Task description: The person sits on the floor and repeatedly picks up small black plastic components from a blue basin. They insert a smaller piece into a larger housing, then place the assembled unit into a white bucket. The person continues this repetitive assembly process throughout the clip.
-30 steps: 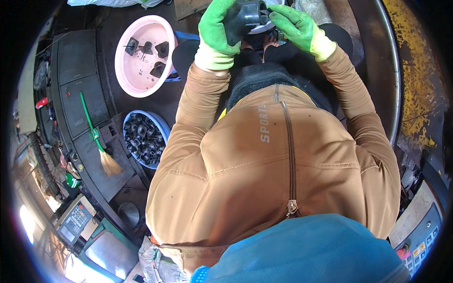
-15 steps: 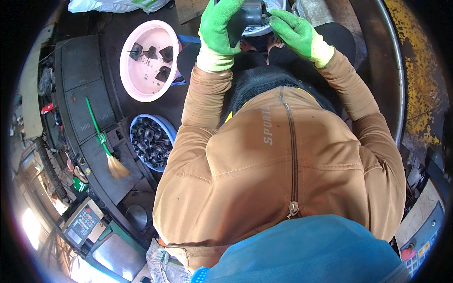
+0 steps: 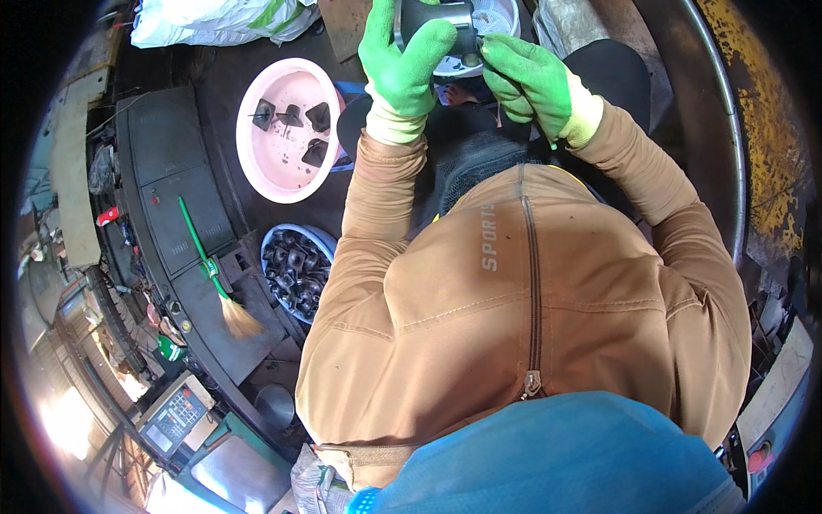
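Up at the top edge, both gloved hands on one dark metal part [image 3: 432, 19].
Left hand [image 3: 402, 64] wraps it; right hand [image 3: 531, 81] pinches its side, above the white basin [image 3: 501, 21]; pink basin [image 3: 287, 128] sits left.

At the top centre of the frame I hold a dark grey metal part [image 3: 432, 19], rounded like a short cylinder, clasped between my two green-gloved hands, its upper part cut off by the frame edge.
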Demonstrator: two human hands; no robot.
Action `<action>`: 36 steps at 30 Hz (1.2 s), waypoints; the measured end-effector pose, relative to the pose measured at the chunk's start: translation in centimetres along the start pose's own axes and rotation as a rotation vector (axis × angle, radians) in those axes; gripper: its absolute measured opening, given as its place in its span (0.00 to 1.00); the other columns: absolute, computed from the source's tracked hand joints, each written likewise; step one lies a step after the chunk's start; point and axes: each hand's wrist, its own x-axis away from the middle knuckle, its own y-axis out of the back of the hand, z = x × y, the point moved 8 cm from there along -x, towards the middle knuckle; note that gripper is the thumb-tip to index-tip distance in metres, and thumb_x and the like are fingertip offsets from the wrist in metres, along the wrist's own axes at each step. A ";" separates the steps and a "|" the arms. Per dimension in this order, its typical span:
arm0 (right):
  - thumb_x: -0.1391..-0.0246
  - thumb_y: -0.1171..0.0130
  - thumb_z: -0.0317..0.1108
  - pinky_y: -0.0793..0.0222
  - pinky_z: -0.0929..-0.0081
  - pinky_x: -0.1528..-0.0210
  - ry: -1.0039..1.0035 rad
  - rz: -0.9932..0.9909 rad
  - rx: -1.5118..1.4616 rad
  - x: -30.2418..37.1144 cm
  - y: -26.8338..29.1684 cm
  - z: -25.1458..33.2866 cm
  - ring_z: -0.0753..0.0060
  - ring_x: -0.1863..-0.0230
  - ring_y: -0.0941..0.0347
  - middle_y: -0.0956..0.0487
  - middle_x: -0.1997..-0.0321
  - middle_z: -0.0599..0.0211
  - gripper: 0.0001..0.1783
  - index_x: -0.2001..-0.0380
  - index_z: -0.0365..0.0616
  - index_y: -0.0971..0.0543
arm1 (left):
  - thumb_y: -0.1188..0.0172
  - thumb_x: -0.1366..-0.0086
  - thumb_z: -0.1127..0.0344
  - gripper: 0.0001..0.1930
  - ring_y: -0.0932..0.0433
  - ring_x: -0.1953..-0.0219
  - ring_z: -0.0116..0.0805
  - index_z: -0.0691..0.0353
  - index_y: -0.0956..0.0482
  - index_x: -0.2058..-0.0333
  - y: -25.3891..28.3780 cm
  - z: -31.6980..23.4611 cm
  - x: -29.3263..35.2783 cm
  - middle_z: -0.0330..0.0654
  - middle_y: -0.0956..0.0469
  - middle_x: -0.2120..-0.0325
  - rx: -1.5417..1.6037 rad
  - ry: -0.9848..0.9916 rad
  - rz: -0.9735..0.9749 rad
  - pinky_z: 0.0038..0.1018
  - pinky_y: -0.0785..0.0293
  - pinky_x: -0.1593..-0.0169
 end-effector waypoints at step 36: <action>0.32 0.54 0.39 0.46 0.86 0.79 0.188 -0.285 -0.288 0.1 6.4 4.5 0.85 0.76 0.42 0.32 0.68 0.76 0.17 0.46 0.43 0.29 | 0.59 0.30 0.41 0.32 0.25 0.45 0.55 0.66 0.29 0.45 9.6 6.2 2.5 0.57 0.26 0.48 0.896 0.340 -0.323 0.49 0.30 0.40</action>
